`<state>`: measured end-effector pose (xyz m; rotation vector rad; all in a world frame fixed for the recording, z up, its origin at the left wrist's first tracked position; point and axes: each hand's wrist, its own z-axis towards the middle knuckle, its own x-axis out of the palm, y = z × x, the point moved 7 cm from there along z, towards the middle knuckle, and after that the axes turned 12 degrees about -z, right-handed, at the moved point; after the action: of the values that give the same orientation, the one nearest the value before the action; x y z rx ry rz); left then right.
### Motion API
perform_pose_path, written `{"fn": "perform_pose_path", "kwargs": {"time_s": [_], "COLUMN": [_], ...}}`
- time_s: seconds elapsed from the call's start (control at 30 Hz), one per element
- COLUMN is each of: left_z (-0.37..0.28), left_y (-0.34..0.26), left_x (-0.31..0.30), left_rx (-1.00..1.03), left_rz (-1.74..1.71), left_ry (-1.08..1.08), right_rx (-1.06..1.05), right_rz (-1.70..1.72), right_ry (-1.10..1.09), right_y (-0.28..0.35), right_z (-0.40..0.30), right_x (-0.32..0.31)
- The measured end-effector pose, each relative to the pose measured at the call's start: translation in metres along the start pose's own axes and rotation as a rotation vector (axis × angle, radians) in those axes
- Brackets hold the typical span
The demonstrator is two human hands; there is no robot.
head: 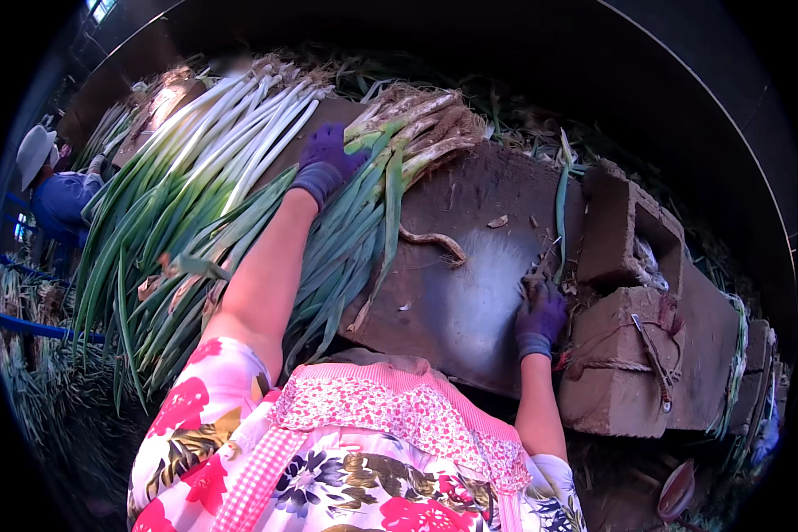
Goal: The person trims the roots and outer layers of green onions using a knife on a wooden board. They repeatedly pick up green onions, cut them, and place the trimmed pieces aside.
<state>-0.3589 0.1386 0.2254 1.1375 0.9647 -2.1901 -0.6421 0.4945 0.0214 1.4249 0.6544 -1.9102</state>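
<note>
My left hand [329,159], in a purple glove, rests on a heap of unpeeled green onions [432,130] with muddy roots; its fingers look spread. Left of it lie many cleaned green onions [239,126] with white stalks and long green leaves. Toward the right of the dark work board [492,173], my right hand [542,309], also gloved in purple, touches a small clump of root or plant scraps; its grip is unclear. Between my hands a loose brown stalk piece [435,241] lies on the board. A single green leaf [562,206] lies above my right hand.
A hollow concrete block [605,226] and a rope-tied block [618,379] holding a metal tool [652,362] stand at right. Beyond the board lie plant scraps [519,120]. A person in a white hat [63,193] is at far left, above blue rails [40,326] and piled onions [46,386].
</note>
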Motion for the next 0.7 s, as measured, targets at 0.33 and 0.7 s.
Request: {"fn": "perform_pose_path", "kwargs": {"time_s": [0.33,0.7], "left_z": [-0.128,-0.123], "left_y": [-0.077,-0.104], "left_x": [0.079,0.152], "left_rx": [0.195,0.057], "left_rz": [0.151,0.007], "left_ry": [0.514,0.555], "right_rx": [-0.193,-0.001], "right_rz": [0.193,0.317], "right_ry": [0.067,-0.057], "right_y": [0.022,-0.001], "right_z": [-0.027,-0.013], "right_x": [-0.011,-0.013]}}
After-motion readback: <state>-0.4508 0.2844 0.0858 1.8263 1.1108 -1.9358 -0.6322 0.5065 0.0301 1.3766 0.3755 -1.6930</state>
